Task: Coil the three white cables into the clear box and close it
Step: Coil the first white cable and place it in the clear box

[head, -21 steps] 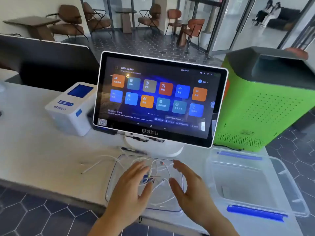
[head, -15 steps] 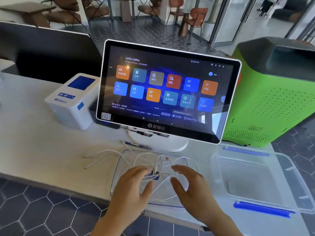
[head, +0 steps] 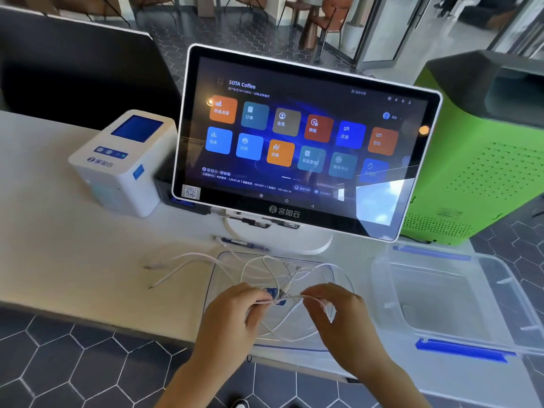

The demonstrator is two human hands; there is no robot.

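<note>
A loose tangle of thin white cables [head: 265, 269] lies over a flat clear lid [head: 217, 275] at the front edge of the white counter. Two cable ends [head: 164, 275] trail off to the left onto the counter. My left hand [head: 232, 316] and my right hand [head: 344, 313] both pinch the same stretch of white cable above the lid, with a small blue tag between them. The clear box [head: 441, 293] with blue latches stands open to the right, and nothing shows inside it.
A touchscreen terminal [head: 297, 142] on a white stand rises just behind the lid. A blue pen [head: 244, 242] lies at its foot. A white receipt printer [head: 123, 163] stands to the left. A green bin [head: 482, 148] stands beyond the counter's right end.
My hands went from hovering open over the tangle to pinching a cable strand between them. The view has tilted down and drawn closer to the counter.
</note>
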